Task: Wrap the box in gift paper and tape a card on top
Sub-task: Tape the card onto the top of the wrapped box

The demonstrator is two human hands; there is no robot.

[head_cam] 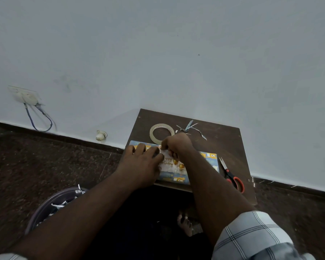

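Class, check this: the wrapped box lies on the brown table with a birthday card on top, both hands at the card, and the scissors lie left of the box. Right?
Not quite. The head view shows the scissors lying right of the wrapped box, not left. The rest holds.

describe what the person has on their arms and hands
Both hands, left and right, are bare, with no rings, watch or gloves visible. The forearms are uncovered too. Short sleeves of a light grey shirt with a dark checked pattern show at the bottom edge.
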